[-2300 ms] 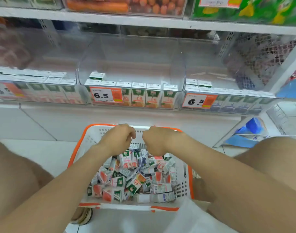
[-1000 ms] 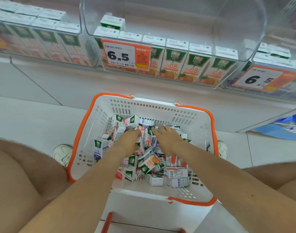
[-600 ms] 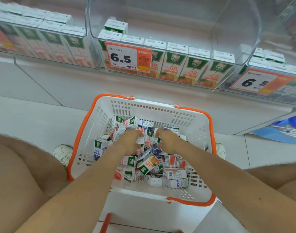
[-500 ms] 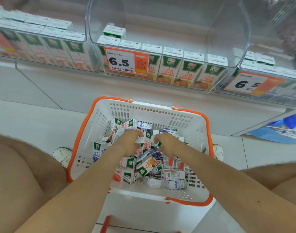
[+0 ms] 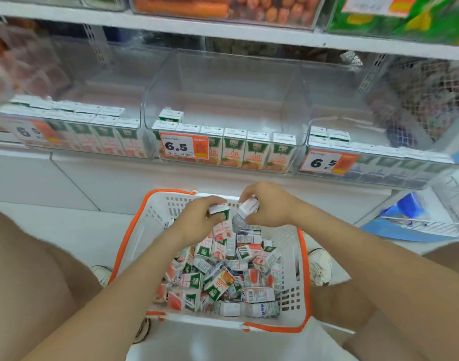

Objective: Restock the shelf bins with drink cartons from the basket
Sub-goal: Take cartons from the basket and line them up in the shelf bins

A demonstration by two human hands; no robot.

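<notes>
- White tiled floor (image 5: pixel 53 225) in a shop aisle; long white shelf (image 5: pixel 223 35) ahead. Bare knees on either side, and a white shoe (image 5: pixel 319 267) just beside the basket.
- Three clear bins in a row below that shelf: left bin (image 5: pixel 74 74), middle bin (image 5: pixel 223 82), right bin (image 5: pixel 353 105).
- Orange-and-white price tag (image 5: pixel 184 147) on the middle bin front reads "6.5". The right tag (image 5: pixel 327 162) reads "6.5" too; the left tag (image 5: pixel 32 132) is blurred, only a "6" is clear.
- Shelf cartons (image 5: pixel 257 152) in the middle bin stand in one upright front row — green tops, "100%" and "08", orange fruit picture. A lone carton (image 5: pixel 171 115) stands behind the row's left end.
- Left and right bins hold similar upright rows; their print is too blurred to read.
- White basket (image 5: pixel 304 269) with an orange rim sits on the floor between the knees. It holds a loose heap of drink cartons (image 5: pixel 218 280) lying every way, in green, red-orange and blue-grey prints.
- Left hand (image 5: pixel 197 222) is curled round a green-and-white carton (image 5: pixel 219 212) above the basket's far end.
- Right hand (image 5: pixel 267 207), just beside it, pinches a tilted white carton (image 5: pixel 246 208) — print unreadable.
- Blue package (image 5: pixel 410 225) on the floor, far right.
</notes>
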